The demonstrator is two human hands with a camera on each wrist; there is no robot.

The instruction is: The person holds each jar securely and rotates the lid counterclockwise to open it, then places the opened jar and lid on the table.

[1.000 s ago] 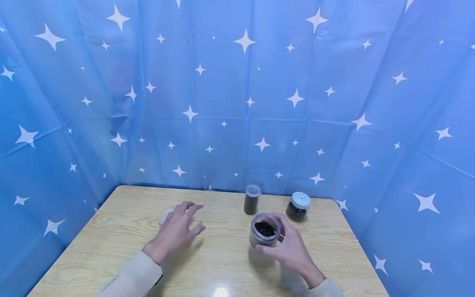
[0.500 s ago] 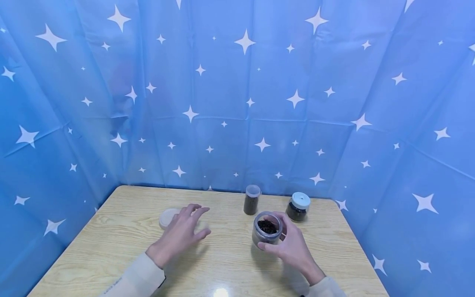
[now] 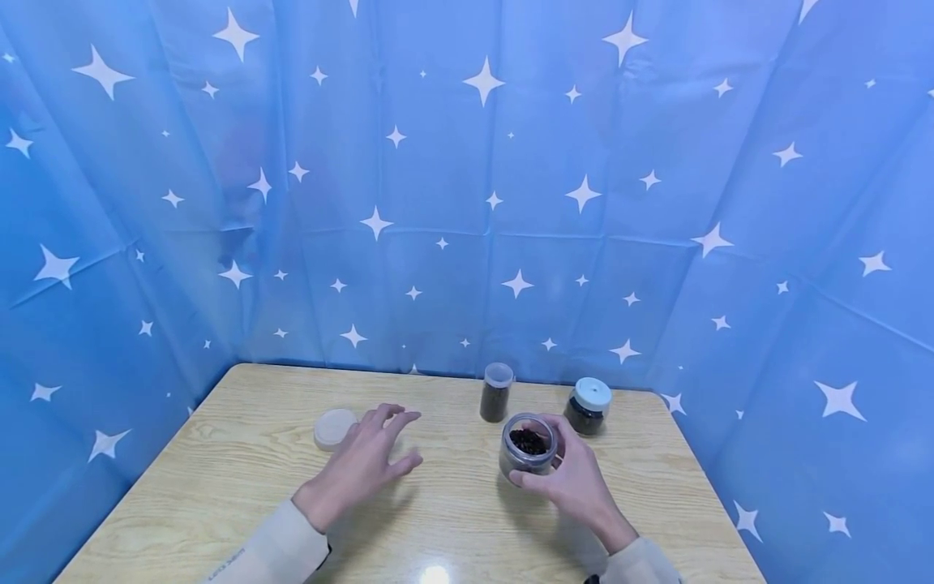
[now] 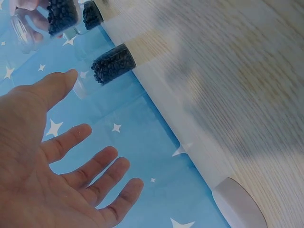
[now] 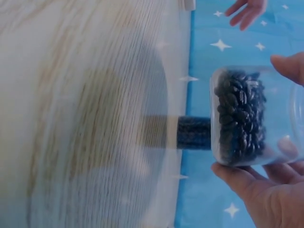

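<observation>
My right hand (image 3: 572, 478) grips a clear, open-topped jar (image 3: 524, 465) from its right side, thumb in front. Dark bean-like pieces (image 5: 241, 116) fill its lower part. The right wrist view shows the jar held upright, off the table. My left hand (image 3: 361, 462) hovers over the table with fingers spread and relaxed, holding nothing; its palm (image 4: 28, 161) shows in the left wrist view. Just to its left a round white lid (image 3: 335, 429) lies on the table.
Behind the held jar stands a narrow clear container (image 3: 495, 393) with dark contents and a pale top. A jar with a light-blue lid (image 3: 593, 395) stands to its right. The wood-grain table (image 3: 255, 454) meets a blue star-patterned curtain (image 3: 438, 186) at the back.
My left hand has shifted rightward, leaving more of the white lid in sight. My right hand has carried the jar slightly right and farther from me.
</observation>
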